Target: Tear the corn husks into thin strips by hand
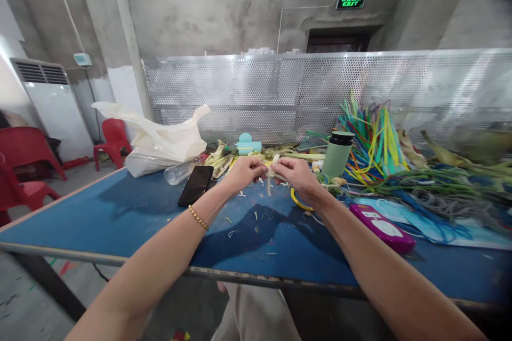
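Over the middle of the blue table (pixel 132 213), both hands meet at a small pale strip of corn husk (pixel 269 185), which looks folded or knotted. My left hand (pixel 248 171) pinches it from the left, fingertips pressed together. From the right, my right hand (pixel 295 173) grips its upper part between thumb and fingers. One end of the strip hangs down between the hands. Small pale scraps (pixel 256 216) lie scattered on the table below. Just under my right wrist is a yellow ring-shaped thing (pixel 300 201), partly hidden.
Left: a black phone (pixel 196 185), a clear plastic bottle (pixel 178 172) and a white plastic bag (pixel 168 141). Right: a green flask (pixel 338 154), a purple device (pixel 382 228), colourful strips (pixel 380 144) and green cords (pixel 400 181). Corn husks (pixel 220 161) lie behind; a perforated metal panel (pixel 240 90) stands beyond.
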Tool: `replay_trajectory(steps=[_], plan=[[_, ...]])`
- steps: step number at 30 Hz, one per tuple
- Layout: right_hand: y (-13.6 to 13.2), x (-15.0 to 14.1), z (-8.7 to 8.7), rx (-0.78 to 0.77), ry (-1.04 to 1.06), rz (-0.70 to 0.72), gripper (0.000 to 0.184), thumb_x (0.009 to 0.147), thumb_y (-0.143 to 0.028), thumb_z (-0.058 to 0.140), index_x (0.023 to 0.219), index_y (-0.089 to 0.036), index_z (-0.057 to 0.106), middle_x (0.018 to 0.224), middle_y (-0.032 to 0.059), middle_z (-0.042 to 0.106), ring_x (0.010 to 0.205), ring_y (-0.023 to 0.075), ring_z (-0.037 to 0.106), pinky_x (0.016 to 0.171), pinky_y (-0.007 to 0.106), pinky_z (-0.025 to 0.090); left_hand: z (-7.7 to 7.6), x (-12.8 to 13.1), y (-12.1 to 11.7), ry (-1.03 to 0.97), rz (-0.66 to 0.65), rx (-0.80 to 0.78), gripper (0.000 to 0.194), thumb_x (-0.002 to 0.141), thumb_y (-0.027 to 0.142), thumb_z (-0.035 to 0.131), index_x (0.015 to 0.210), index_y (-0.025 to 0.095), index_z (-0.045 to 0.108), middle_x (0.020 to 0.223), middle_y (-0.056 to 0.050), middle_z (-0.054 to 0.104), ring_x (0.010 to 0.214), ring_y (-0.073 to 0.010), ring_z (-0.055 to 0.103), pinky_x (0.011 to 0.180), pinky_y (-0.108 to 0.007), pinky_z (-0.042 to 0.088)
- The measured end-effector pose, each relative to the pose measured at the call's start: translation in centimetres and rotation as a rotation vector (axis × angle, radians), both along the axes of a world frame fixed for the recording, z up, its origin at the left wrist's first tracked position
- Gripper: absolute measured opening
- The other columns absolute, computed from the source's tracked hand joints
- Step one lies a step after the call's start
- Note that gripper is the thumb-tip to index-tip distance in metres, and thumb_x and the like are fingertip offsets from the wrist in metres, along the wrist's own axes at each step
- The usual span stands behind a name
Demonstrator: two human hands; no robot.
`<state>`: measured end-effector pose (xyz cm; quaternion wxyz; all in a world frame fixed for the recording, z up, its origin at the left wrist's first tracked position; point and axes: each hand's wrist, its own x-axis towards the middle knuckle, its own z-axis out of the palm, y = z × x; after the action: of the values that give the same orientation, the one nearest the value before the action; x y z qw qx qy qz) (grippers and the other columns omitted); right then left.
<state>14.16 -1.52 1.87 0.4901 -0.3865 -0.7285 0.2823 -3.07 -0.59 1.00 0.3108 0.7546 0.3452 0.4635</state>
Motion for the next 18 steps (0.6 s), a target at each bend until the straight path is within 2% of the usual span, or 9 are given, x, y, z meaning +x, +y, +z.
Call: replay_trajectory(steps=[2,6,9,12,18], plan=[[-0.05,0.07,0.13,-0.002,0.043,-0.004,0.035,0.076,-0.044,0.063,0.056,-0.017,0.054,0.049,-0.0021,0.053,0.047,0.0095,0.046,0.049,0.024,0.035,-0.11,0.01,0.13,-0.018,0.021,-0.004,0.023,0.079,0.029,0.060,0.063,0.013,0.061,0.052,0.001,0.051,0.051,-0.0086,0.041,0.052,-0.024,0.030],[-0.10,0.19,0.23,-0.045,0.075,0.015,0.030,0.071,-0.043,0.068,0.062,-0.017,0.057,0.049,-0.0016,0.056,0.046,0.0096,0.049,0.048,0.023,0.037,0.02,0.19,-0.17,-0.043,0.015,-0.019,0.016,0.076,0.023,0.061,0.065,0.013,0.063,0.057,0.002,0.052,0.055,-0.0080,0.038,0.054,-0.024,0.028],[-0.05,0.17,0.10,-0.024,0.068,0.022,0.027,0.072,-0.040,0.067,0.061,-0.017,0.055,0.049,-0.0020,0.056,0.045,0.0096,0.050,0.049,0.023,0.039,0.08,0.37,-0.44,-0.076,-0.001,-0.073,0.019,0.077,0.028,0.063,0.066,0.012,0.065,0.056,0.002,0.049,0.055,-0.0080,0.036,0.054,-0.024,0.027],[0.02,0.10,-0.01,-0.010,0.056,0.016,0.024,0.072,-0.037,0.065,0.061,-0.018,0.055,0.050,-0.0020,0.056,0.045,0.0096,0.050,0.047,0.023,0.040,-0.01,0.47,-0.48,-0.121,-0.018,-0.122,0.023,0.071,0.034,0.071,0.072,0.011,0.069,0.058,0.001,0.053,0.057,-0.0085,0.040,0.056,-0.025,0.029],[-0.11,0.12,0.06,0.018,0.038,0.020,0.021,0.073,-0.033,0.064,0.062,-0.017,0.056,0.054,-0.0015,0.057,0.048,0.0101,0.053,0.052,0.024,0.044,-0.01,0.32,-0.41,-0.149,-0.035,-0.171,0.028,0.063,0.035,0.078,0.076,0.011,0.073,0.061,-0.002,0.060,0.059,-0.0103,0.045,0.059,-0.026,0.034]])
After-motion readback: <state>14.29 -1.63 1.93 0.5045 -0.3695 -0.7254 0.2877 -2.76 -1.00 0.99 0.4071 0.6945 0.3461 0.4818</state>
